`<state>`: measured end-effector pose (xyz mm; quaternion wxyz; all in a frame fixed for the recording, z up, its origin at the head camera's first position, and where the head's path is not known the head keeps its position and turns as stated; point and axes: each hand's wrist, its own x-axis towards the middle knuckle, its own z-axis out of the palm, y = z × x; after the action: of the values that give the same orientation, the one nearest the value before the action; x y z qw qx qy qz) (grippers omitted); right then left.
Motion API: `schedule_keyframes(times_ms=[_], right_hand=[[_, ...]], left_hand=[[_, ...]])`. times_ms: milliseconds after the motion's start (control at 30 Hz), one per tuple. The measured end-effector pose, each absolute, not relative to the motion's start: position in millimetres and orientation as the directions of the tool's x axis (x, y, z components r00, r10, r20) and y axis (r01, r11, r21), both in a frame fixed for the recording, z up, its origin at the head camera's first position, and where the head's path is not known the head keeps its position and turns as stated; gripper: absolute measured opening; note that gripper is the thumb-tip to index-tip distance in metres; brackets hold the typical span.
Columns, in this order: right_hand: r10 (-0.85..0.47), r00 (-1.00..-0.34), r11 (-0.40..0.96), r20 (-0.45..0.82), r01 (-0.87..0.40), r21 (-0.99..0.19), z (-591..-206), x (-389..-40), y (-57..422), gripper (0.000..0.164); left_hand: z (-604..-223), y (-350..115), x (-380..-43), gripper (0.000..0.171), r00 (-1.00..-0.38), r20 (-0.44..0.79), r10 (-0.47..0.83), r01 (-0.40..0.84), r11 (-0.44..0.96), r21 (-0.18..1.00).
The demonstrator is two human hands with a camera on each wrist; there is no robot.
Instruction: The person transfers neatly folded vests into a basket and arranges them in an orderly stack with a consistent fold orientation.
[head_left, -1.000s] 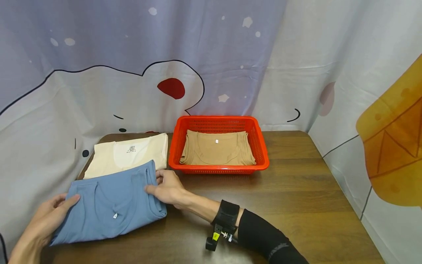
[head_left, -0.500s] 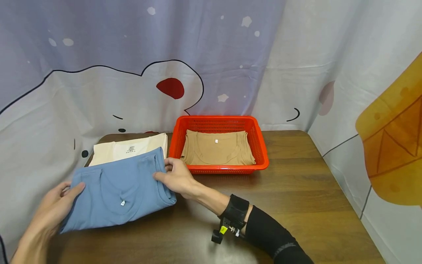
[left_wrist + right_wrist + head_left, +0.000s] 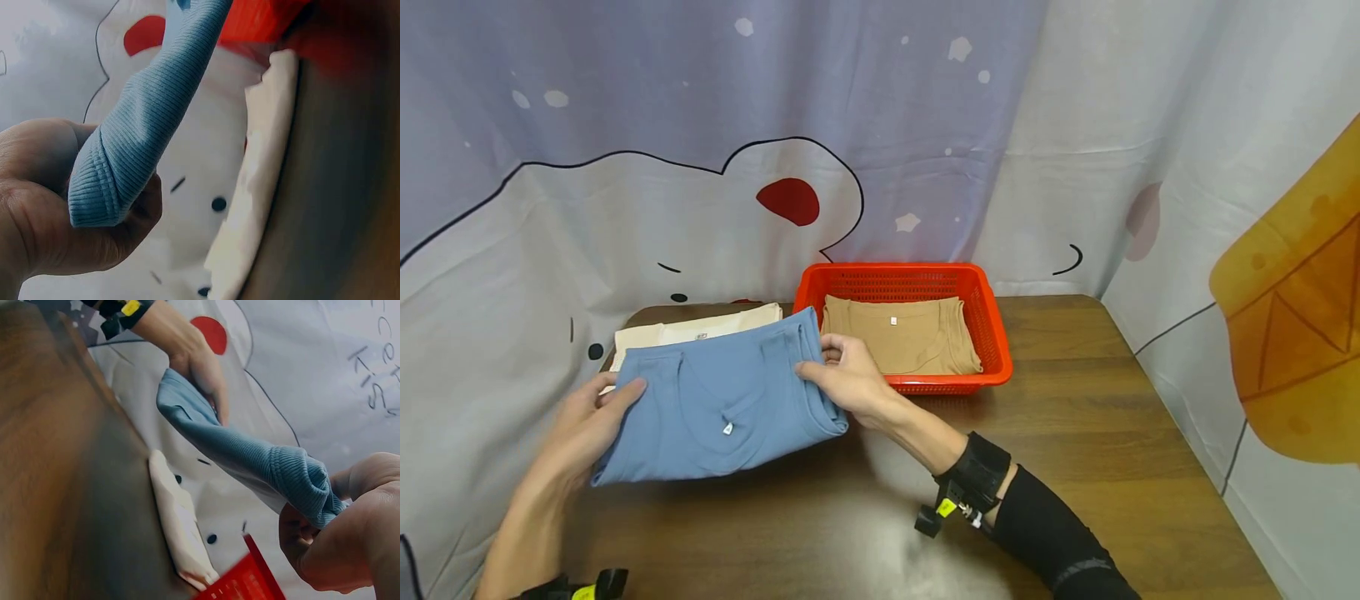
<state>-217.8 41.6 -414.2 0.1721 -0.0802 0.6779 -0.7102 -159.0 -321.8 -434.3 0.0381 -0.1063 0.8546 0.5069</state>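
Head view, and what a hold this was: the left hand (image 3: 580, 425) had the left edge of the folded blue garment (image 3: 707, 400) pinched, thumb on top, and over on the far side the right hand (image 3: 853, 379) had the right edge, thumb up top as well! Both hands were clamped on the cloth, well apart, the garment spanning between them. And it was up in the air over the counter (image 3: 1075, 417), as both wrist views bore out, its small white label (image 3: 727, 428) facing up. Behind it lay a folded cream garment (image 3: 718, 325), partly hidden by the blue. Beside that stood the red basket (image 3: 951, 381), its near left corner masked by cloth and fingers, a folded tan garment (image 3: 902, 333) flat inside. A patterned curtain (image 3: 910, 100) hung behind.
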Motion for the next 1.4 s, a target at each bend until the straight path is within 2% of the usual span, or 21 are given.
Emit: schedule_keyframes(times_ms=[300, 833, 1067, 1400], right_hand=[[-0.256, -0.961, -0.016, -0.105, 0.113, -0.993, -411, -228, 90, 0.034], [-0.135, -0.977, 0.057, -0.163, 0.156, -0.986, -402, -238, 174, 0.04], [-0.093, -0.982, 0.07, -0.167, 0.161, -0.985, -397, -246, 198, 0.044], [-0.045, -0.985, 0.116, -0.165, 0.159, -0.98, -391, -259, 220, 0.047]], left_hand=[[-424, -276, -191, 0.043, -0.99, -0.124, -0.062, -0.139, 0.42, 0.897], [-416, -199, -232, 0.047, -0.994, -0.094, 0.048, -0.075, 0.304, 0.95], [-411, -171, -250, 0.046, -0.997, -0.059, 0.052, -0.042, 0.293, 0.955], [-398, -145, -277, 0.04, -0.997, -0.036, 0.074, -0.008, 0.354, 0.935]])
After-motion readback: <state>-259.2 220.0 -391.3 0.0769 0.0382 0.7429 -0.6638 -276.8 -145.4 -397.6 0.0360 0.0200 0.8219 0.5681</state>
